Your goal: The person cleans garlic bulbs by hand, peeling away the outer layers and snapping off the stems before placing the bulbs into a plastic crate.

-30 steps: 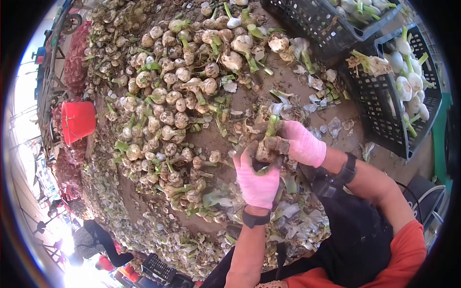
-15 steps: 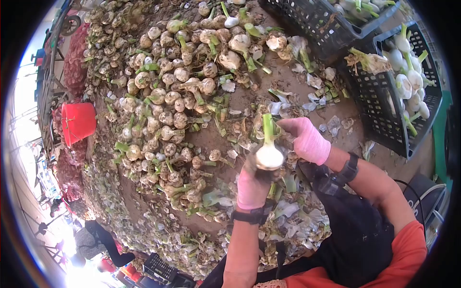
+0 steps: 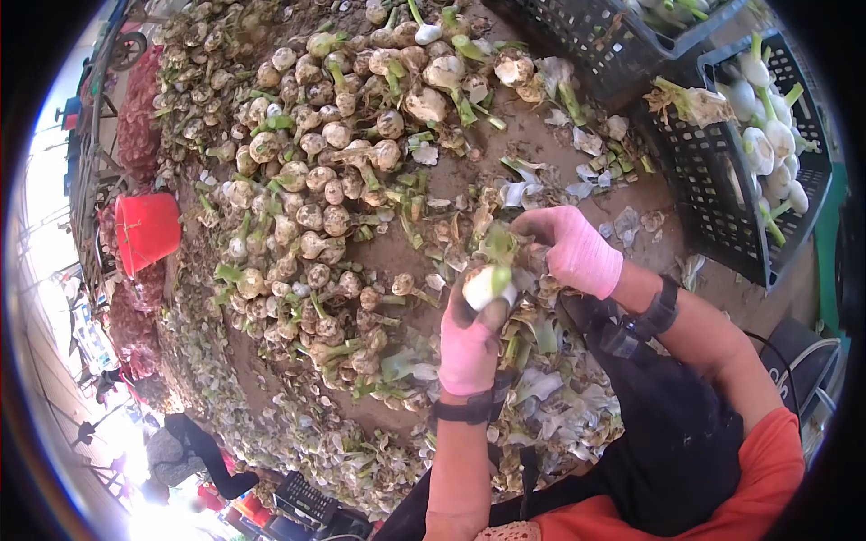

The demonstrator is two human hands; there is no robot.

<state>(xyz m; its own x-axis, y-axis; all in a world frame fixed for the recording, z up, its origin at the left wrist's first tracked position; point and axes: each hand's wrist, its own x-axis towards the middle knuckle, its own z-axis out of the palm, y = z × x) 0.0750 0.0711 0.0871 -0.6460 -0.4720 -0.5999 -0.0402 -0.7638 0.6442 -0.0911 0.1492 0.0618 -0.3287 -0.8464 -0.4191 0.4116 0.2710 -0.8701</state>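
Note:
My left hand [image 3: 471, 341], in a pink glove with dirty fingers, is wrapped around a garlic bulb [image 3: 487, 285]. The bulb looks white and peeled, with a short green stem tilted upward and blurred by motion. Just right of the stem is my right hand [image 3: 577, 251], also gloved in pink. Its fingers are bent together by the stem; whatever lies between them is hidden. Beyond my hands spreads a pile of unpeeled garlic [image 3: 316, 180] with soil on the skins. Stripped skins and leaves [image 3: 550, 392] lie beneath my hands.
A black crate [image 3: 690, 171] of peeled garlic stands at the right, with a dirty bulb on its rim. Another black crate [image 3: 595, 45] is behind it. A red bucket [image 3: 149, 233] and red mesh sacks [image 3: 140, 117] line the left. Another person [image 3: 185, 455] is at lower left.
My left hand has turned the garlic bulb, and its fingers now cover more of it. The stem is blurred. My right hand has shifted slightly up and stays beside the stem.

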